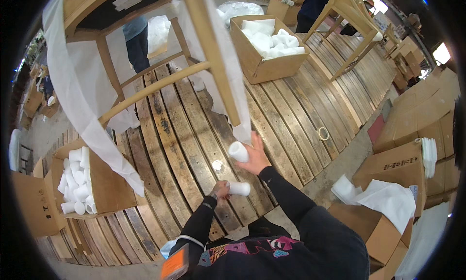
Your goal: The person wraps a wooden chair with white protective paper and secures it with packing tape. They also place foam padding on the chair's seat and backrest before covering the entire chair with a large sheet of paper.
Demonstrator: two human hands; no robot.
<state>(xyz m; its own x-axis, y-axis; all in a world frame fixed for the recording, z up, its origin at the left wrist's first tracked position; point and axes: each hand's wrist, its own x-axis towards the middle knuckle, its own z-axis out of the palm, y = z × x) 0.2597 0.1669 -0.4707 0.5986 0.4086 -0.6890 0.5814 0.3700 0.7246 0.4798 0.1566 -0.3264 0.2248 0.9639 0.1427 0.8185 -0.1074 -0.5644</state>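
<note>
Dark printed characters [400, 163] on right-hand carton [381, 172], side face; more dark characters [47, 211] on left carton flap [31, 200]. Black shirt [315, 253] front has colourful letter-like graphics [252, 249]. White labels [128, 0] under seat of chair [155, 91], too small to read.

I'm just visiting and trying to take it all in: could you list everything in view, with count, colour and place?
foam tubes at the hands: two, white, centre
boxed foam tubes: many, white, left box
foam pieces: several, white, upper box
filled cardboard boxes: two, brown, left and upper centre
near chair: one, light wood, upper left
white wrap: uncounted, on near chair
far chair: one, light wood, upper right
tape roll: one, yellowish, on planks
planks: many, brown, centre
stacked cardboard: several, brown, right
white sheets: some, lower right
other people: at least two, dark-trousered, background
left hand: one, black-sleeved, centre
right hand: one, black-sleeved, centre
</note>
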